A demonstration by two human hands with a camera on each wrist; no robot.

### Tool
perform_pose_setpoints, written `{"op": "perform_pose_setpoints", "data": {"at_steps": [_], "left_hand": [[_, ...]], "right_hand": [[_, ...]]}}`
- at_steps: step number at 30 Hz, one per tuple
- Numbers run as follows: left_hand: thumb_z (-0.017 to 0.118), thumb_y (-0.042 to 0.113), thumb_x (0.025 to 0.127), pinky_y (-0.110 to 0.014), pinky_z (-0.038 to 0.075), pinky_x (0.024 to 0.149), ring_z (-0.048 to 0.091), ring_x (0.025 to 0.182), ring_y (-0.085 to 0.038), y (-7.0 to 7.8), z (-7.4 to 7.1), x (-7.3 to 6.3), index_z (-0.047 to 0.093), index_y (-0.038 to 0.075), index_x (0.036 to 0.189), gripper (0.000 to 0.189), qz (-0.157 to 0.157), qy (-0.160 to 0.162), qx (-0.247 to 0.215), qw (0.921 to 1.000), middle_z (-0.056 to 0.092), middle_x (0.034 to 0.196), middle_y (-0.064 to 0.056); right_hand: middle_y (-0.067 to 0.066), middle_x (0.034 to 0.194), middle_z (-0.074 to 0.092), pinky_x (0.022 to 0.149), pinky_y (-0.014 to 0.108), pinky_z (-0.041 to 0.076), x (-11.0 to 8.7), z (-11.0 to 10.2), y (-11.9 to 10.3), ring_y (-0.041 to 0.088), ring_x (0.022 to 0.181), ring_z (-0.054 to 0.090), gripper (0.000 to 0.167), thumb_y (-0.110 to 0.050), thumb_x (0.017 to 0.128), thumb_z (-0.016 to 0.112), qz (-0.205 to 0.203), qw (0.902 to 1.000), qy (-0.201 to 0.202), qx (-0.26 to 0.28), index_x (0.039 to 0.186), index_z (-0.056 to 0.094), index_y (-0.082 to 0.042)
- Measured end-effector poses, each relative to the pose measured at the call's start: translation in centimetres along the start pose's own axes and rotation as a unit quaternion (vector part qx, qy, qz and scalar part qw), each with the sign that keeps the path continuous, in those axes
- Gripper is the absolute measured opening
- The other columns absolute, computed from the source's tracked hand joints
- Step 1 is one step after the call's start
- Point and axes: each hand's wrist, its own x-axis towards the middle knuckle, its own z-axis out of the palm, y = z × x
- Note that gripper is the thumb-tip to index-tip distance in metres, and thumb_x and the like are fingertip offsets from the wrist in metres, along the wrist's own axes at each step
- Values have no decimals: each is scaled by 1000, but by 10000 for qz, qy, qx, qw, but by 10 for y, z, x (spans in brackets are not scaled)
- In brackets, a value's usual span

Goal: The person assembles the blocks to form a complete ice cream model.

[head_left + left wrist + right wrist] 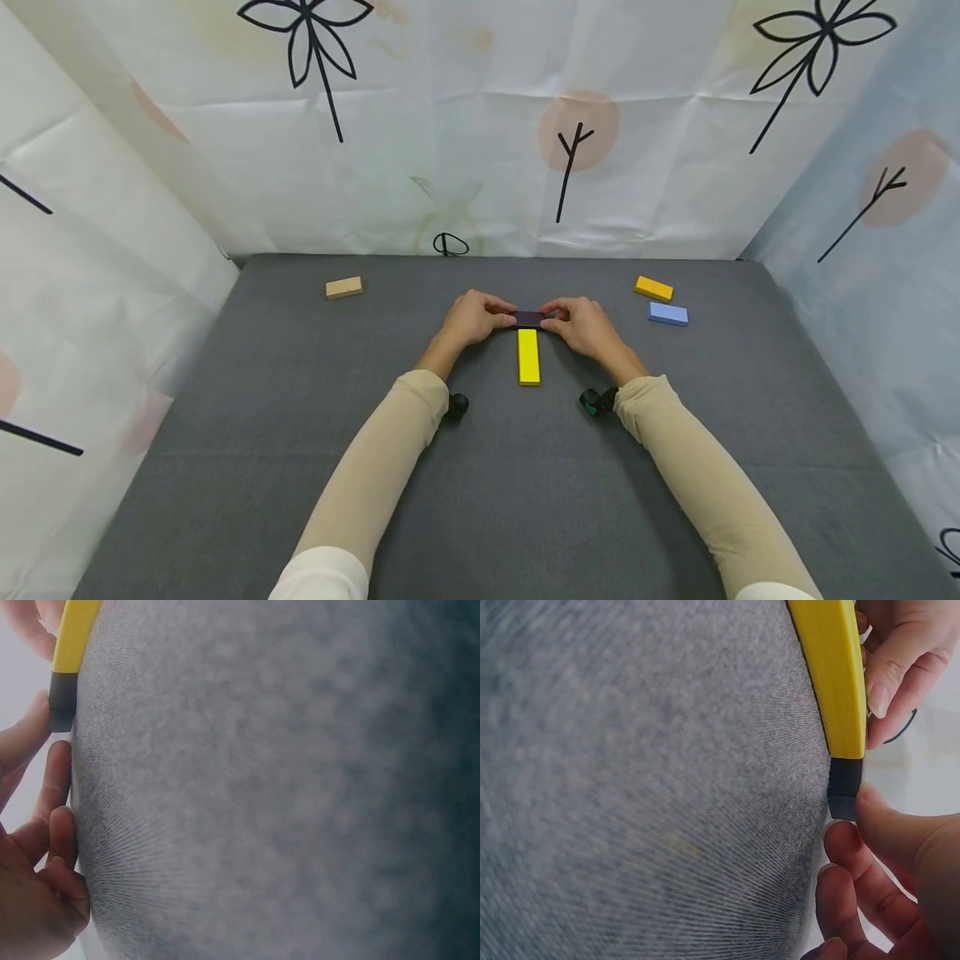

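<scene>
A black block (pixel 528 319) lies crosswise on the grey table, just past the far end of a bright yellow block (pixel 528 358) that points toward me. My left hand (pixel 472 319) pinches the black block's left end between thumb and fingers. At its other end, my right hand (pixel 588 325) pinches it the same way. In the left wrist view the black block (pixel 64 701) sits low on the cloth, lined up against the yellow block (pixel 75 637). From the right wrist, the thumb rests on the black block (pixel 845 780), and the yellow block (pixel 836 682) runs up from it.
A natural wood block (pixel 344 288) lies at the back left of the table (pixel 337 492). Toward the back right are an orange-yellow block (pixel 653 289) and, nearer me, a blue block (pixel 667 314). Patterned cloth walls (pixel 480 183) border the back and sides.
</scene>
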Motion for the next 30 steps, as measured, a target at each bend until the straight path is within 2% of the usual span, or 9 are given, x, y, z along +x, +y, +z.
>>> {"op": "perform_pose_setpoints", "data": {"at_steps": [15, 30], "left_hand": [[75, 36, 93, -42, 52, 100, 64, 116, -23, 0, -3, -5, 78, 30, 120, 28, 77, -24, 32, 10000, 75, 124, 0], [75, 33, 94, -39, 55, 97, 65, 114, -23, -1, 1, -11, 77, 28, 121, 28, 282, 51, 30, 9996, 77, 120, 0]], "right_hand": [[14, 107, 76, 68, 28, 46, 0, -2, 0, 22, 79, 62, 32, -24, 100, 67, -119, 9999, -103, -51, 130, 70, -12], [13, 105, 75, 78, 41, 53, -6, 1, -1, 25, 85, 64, 29, -23, 100, 67, -377, 9989, 50, -285, 126, 71, -11]]}}
